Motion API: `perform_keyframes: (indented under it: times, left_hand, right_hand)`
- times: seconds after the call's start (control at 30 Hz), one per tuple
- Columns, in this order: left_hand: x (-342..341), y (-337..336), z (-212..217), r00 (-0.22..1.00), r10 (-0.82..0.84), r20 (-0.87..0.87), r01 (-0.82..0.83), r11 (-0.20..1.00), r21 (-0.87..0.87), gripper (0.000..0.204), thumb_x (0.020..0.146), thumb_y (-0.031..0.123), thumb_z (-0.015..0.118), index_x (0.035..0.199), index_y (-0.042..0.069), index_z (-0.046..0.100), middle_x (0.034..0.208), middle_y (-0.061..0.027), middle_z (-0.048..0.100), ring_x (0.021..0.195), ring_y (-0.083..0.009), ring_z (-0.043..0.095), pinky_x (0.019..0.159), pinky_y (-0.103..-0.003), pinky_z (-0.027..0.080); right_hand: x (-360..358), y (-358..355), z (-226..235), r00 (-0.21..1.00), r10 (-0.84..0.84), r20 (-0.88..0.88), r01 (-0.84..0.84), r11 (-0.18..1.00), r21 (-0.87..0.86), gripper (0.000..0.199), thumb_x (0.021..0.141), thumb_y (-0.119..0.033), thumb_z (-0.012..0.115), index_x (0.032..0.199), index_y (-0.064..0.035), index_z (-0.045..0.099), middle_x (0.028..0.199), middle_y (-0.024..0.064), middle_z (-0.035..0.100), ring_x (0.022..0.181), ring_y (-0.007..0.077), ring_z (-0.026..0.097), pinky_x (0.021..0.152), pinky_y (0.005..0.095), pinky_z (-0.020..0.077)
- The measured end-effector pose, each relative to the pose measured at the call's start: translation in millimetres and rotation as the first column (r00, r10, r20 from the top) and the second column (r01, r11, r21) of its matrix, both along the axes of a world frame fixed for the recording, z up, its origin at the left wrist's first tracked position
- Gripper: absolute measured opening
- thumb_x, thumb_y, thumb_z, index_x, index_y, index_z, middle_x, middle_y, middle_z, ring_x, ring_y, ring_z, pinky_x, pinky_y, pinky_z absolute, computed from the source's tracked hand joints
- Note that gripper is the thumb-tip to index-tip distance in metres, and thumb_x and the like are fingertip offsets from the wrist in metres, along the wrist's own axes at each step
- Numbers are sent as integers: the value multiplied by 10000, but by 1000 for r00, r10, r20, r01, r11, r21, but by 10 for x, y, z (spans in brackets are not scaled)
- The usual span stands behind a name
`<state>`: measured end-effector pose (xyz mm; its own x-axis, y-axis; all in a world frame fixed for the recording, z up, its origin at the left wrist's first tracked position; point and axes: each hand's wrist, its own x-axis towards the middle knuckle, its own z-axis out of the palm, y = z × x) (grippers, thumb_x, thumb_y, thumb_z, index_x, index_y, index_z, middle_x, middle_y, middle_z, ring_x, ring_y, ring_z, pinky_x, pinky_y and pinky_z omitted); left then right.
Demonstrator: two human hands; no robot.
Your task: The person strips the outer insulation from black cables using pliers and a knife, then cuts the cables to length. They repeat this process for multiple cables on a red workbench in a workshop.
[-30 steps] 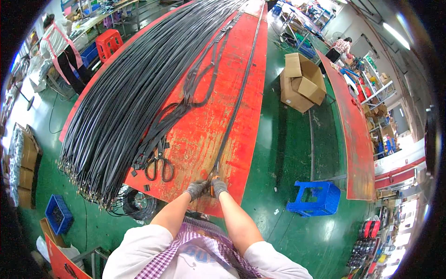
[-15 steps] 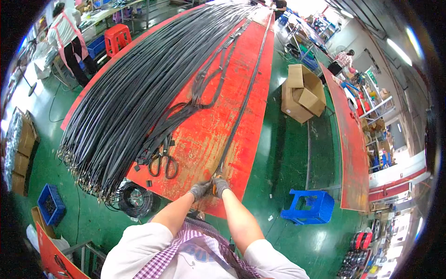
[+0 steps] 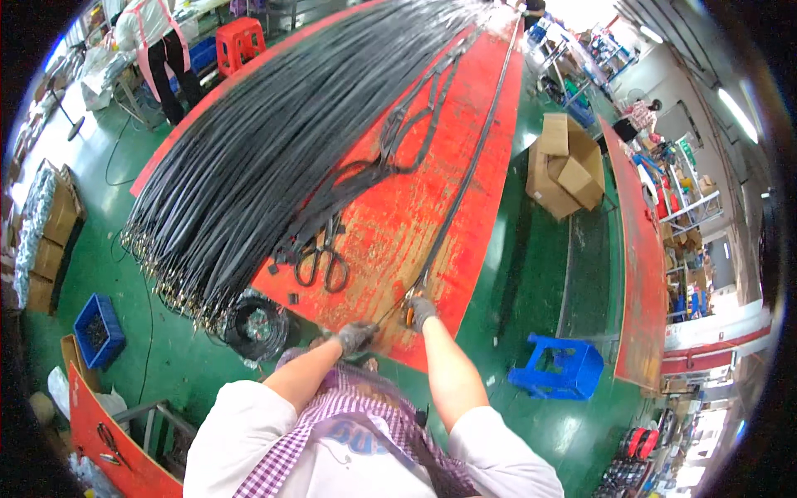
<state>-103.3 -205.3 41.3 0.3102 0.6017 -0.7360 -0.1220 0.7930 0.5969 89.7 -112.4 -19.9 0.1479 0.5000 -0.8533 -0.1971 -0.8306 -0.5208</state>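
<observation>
My right grip (image 3: 420, 312) closes around an orange-handled tool (image 3: 409, 316), its tip blurred at the black cable (image 3: 449, 221) along the red tabletop (image 3: 465, 278). My left grip (image 3: 358, 337) curls, contents hidden; I cannot tell its hold.

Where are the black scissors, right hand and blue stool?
Black scissors (image 3: 323, 248): head view, where handles meet.
Right hand (image 3: 422, 311): head view, back of glove.
Blue stool (image 3: 585, 371): head view, right side.
</observation>
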Motion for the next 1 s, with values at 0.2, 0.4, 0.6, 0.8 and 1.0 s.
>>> perform_keyframes:
  times: [0.2, 0.4, 0.6, 0.8, 1.0]
  left_hand:
    - [-191, -223, -963, 928, -213, -305, 345, 802, 489, 288, 752, 254, 508, 939, 36, 495, 760, -49, 531, 698, -158, 503, 621, -277, 412]
    - [-158, -172, -574, 997, -25, -77, 27, 999, 17, 286, 746, 262, 585, 919, 36, 570, 713, -10, 565, 596, -99, 498, 537, -239, 410]
    - [-182, -182, -620, 901, -235, -364, 356, 880, 315, 280, 789, 276, 512, 982, 78, 554, 825, -30, 586, 749, -113, 537, 659, -248, 430]
    - [-362, -280, -1050, 892, -172, -417, 385, 772, 505, 300, 721, 204, 518, 992, 78, 495, 767, -71, 560, 651, -220, 545, 571, -329, 446]
    - [-188, -132, -466, 985, -66, -158, 81, 993, 87, 238, 777, 264, 528, 889, 63, 587, 690, -29, 579, 545, -108, 511, 493, -244, 412]
  right_hand:
    - [-136, -11, 46, 995, 63, -76, -56, 995, 82, 224, 780, -326, 458, 675, -136, 511, 551, 40, 514, 433, 202, 492, 384, 355, 418]
    - [2, 15, -192, 998, 30, -58, -28, 999, 37, 135, 708, -219, 479, 711, -85, 490, 541, 76, 497, 424, 229, 485, 393, 399, 446]
    - [47, -30, -263, 996, 72, -44, -73, 997, -15, 131, 710, -212, 484, 712, -81, 492, 542, 79, 495, 446, 239, 495, 442, 429, 453]
    - [-360, 18, 186, 985, 168, 40, -170, 984, 51, 177, 765, -301, 458, 774, -139, 529, 667, 57, 533, 519, 206, 513, 464, 428, 446]
    - [-167, 50, 47, 988, 152, -5, -152, 988, -7, 145, 745, -270, 467, 733, -125, 477, 639, 48, 495, 512, 206, 494, 463, 409, 445]
